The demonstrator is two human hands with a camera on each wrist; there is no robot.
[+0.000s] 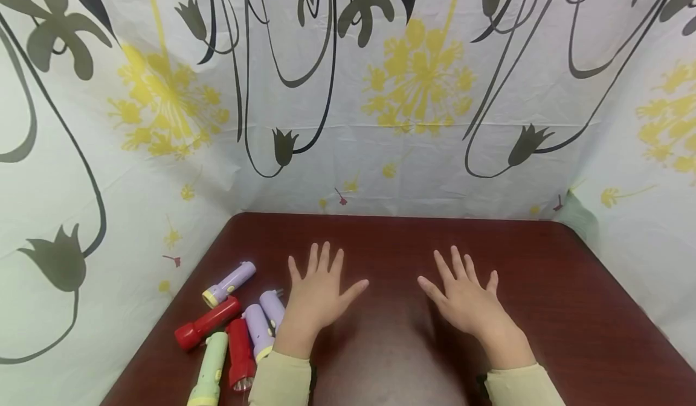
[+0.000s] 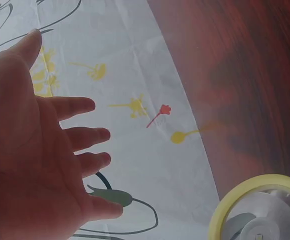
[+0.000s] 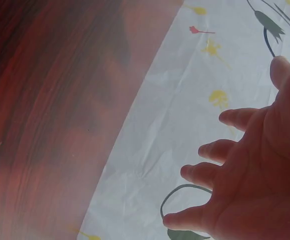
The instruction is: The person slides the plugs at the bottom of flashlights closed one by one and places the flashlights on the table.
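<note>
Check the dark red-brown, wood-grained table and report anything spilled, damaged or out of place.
Nothing looks spilled or damaged. Just untidy: two red cylindrical flashlights, three lilac flashlights and one pale green flashlight crowd the left side of the table at mixed angles rather than lined up.

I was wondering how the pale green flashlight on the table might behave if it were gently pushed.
The pale green flashlight would probably roll, since its body looks rounded, though likely in a curve because its head is wider. Its smooth, hard-looking casing suggests it should stay stiff. Pushed rightward, it may bump the nearer red flashlight lying beside it.
</note>
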